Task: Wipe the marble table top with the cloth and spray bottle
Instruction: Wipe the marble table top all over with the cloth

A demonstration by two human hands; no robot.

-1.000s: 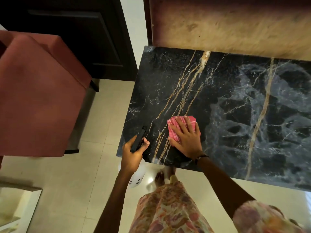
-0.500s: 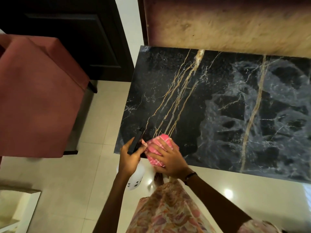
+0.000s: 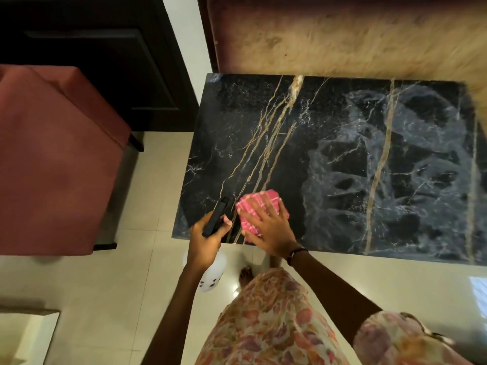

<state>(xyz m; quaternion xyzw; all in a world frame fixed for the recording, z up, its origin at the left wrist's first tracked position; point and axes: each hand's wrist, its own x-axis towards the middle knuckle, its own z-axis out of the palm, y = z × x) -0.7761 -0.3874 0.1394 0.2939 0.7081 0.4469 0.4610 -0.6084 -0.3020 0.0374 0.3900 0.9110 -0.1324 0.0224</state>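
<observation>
The black marble table top [image 3: 342,159] with gold and white veins fills the right half of the view. A folded pink cloth [image 3: 259,205] lies on its near left corner, and my right hand [image 3: 268,230] presses flat on it with fingers spread. My left hand [image 3: 204,241] grips the spray bottle just off the table's near left corner. The bottle's black trigger head [image 3: 216,217] points over the marble, and its white body [image 3: 212,275] hangs below my wrist above the floor.
A red upholstered chair [image 3: 52,159] stands to the left of the table across a strip of cream tiled floor [image 3: 147,196]. A dark cabinet [image 3: 105,61] is behind it. A tan panel [image 3: 342,38] runs along the table's far edge. My bare foot [image 3: 246,275] is near the table.
My right hand slid the cloth back toward the near edge, then pushed it forward and slightly right onto the marble again. My left hand kept hold of the spray bottle.
</observation>
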